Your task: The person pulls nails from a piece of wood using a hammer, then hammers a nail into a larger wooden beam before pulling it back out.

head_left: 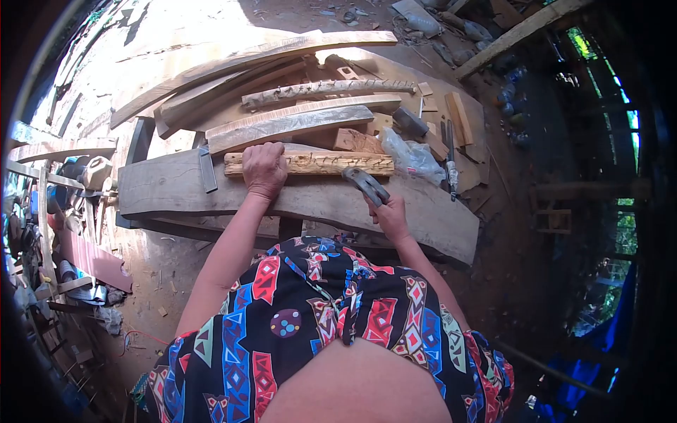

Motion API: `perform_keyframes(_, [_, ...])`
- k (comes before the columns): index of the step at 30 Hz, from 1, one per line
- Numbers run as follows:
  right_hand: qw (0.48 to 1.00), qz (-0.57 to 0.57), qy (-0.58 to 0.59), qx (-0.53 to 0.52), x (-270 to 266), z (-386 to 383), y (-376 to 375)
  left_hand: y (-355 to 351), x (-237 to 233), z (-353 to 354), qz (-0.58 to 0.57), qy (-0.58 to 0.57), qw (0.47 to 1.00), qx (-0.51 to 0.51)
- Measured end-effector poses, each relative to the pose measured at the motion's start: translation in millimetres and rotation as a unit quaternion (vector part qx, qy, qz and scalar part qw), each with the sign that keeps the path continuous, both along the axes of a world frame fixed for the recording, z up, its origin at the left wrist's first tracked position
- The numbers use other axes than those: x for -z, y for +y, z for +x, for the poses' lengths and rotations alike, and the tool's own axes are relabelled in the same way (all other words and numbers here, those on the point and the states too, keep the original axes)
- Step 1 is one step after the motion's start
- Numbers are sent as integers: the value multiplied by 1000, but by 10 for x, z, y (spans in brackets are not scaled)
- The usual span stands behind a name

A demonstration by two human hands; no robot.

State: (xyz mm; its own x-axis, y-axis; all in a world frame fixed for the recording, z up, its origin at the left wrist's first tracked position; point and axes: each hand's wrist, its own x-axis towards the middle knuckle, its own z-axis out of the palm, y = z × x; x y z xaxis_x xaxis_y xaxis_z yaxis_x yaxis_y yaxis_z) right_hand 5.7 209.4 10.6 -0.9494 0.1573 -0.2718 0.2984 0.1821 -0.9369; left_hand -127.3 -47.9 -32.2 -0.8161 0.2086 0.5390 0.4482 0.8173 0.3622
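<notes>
A rough wooden piece (pixel 317 163) with dark marks along its face lies across the thick plank bench (pixel 169 185). My left hand (pixel 265 169) is closed over this piece near its left end. In my right hand (pixel 389 215) is a hammer (pixel 365 185), its metal head at the front edge of the wooden piece, right of centre; whether they touch I cannot tell. To the left of my left hand, a metal square (pixel 207 169) lies on the bench. Just behind the wooden piece sits a reddish wood block (pixel 356 141), beside a clear plastic bag (pixel 411 155).
Several long curved boards (pixel 289 125) lie behind the bench, with a similar marked strip (pixel 328 89) among them. A dark cylinder (pixel 410 122), a black tool (pixel 451 158) and a small plank (pixel 458 118) are at the right. Clutter and a reddish board (pixel 92 257) fill the left side.
</notes>
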Motion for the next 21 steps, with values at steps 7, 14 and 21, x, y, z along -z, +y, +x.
perform_keyframes(7, [909,384,55,151,184,349,878,26,13,-5,-11,-2,1000,17])
perform_keyframes(14, [828,545,71,108,514,473,1230,22,-13,9,-21,8,1000,15])
perform_keyframes(21, [785,605,58,114,555,462,1156,-47,-95,57,-11,-22,997,68])
